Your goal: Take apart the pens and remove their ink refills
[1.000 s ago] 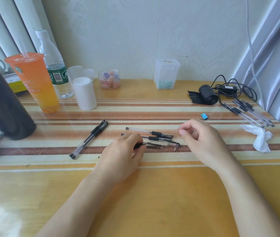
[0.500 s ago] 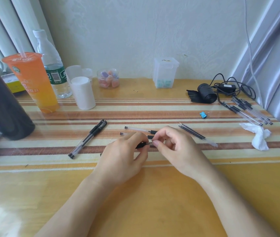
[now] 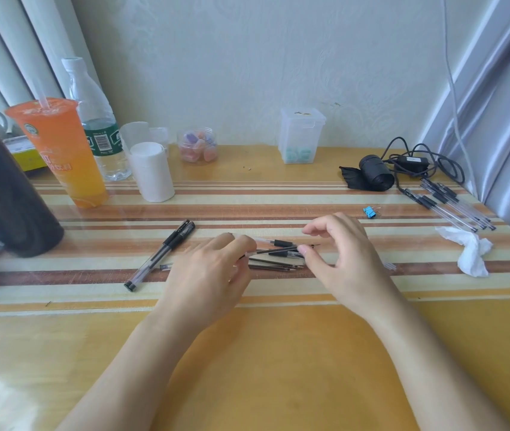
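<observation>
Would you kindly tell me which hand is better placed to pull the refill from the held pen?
Right hand, probably: its fingers pinch the pen at its tip, where the refill emerges, while the left hand grips the barrel, steadying it.

My worktop is smooth and glossy, throwing back light. The pen I hold has a clear, shiny plastic barrel and a matt black grip. The crumpled tissue is soft white paper. The drink cup is translucent orange plastic, and the bag roll is dull black plastic.
</observation>
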